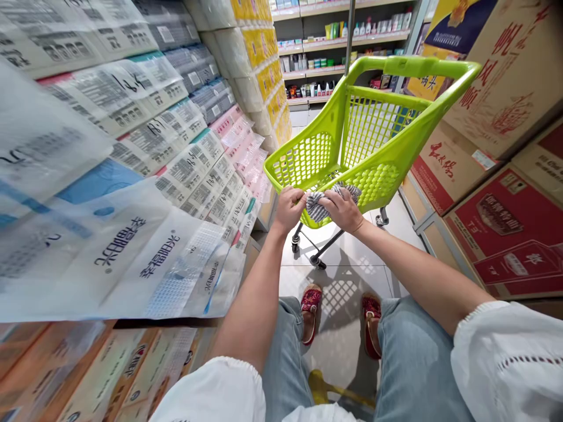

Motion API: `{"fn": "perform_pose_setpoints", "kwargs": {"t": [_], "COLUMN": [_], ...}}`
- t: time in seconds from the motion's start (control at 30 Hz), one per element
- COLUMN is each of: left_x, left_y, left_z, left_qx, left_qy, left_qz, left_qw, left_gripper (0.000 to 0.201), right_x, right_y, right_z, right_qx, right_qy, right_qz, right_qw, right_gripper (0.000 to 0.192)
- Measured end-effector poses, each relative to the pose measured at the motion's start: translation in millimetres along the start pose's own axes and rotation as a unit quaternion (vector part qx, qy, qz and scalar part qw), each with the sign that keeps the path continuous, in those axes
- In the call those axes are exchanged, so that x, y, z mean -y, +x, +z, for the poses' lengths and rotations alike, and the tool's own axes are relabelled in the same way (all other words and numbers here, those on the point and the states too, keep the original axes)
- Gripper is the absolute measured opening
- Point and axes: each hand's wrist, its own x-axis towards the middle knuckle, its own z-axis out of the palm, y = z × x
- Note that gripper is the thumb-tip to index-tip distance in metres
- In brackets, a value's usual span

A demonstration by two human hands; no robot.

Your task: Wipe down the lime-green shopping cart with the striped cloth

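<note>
**Striped cloth on a green cart's rim**

A crumpled grey-and-white striped cloth (323,202) lies bunched against the near rim of a lime-green plastic shopping cart (373,140). The cart stands upright on small wheels on the tiled aisle floor, its mesh basket tilted up toward the far handle.

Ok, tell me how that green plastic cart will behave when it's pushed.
The cart looks empty with mesh plastic walls, so probably light. Its small wheels on smooth tile suggest easy rolling. Being tall and narrow, it may tip if shoved high.
</note>
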Motion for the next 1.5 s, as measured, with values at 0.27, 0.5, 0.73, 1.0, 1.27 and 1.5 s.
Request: {"fn": "perform_pose_setpoints", "kwargs": {"t": [0.27, 0.5, 0.73, 1.0, 1.27, 1.5], "left_x": [7, 10, 9, 17, 20, 20], "left_y": [-2, -1, -1, -3, -2, -2], "left_z": [-3.6, -7.4, -10.1, -12.3, -12.4, -13.6], "left_qx": [-0.007, -0.005, 0.003, -0.024, -0.027, -0.021], "left_qy": [-0.020, -0.014, -0.006, -0.012, -0.009, -0.008], "left_qz": [-0.018, -0.013, -0.025, -0.052, -0.042, -0.039], "left_qw": [1.000, 1.000, 1.000, 0.998, 0.999, 0.999], "left_gripper": [0.045, 0.042, 0.041, 0.045, 0.045, 0.044], "right_x": [12, 5, 12, 20, 9, 8], "right_y": [-55, 2, 14, -29, 7, 7], "right_z": [30, -5, 0, 27, -1, 6], "right_qx": [0.152, 0.036, 0.010, 0.084, 0.052, 0.010], "right_qy": [0.009, -0.017, 0.012, -0.007, -0.011, -0.007], "right_qz": [-0.093, -0.031, 0.002, -0.083, -0.024, 0.016], "right_qw": [0.984, 0.999, 1.000, 0.993, 0.998, 1.000], "right_gripper": [0.030, 0.031, 0.030, 0.027, 0.029, 0.029]}}
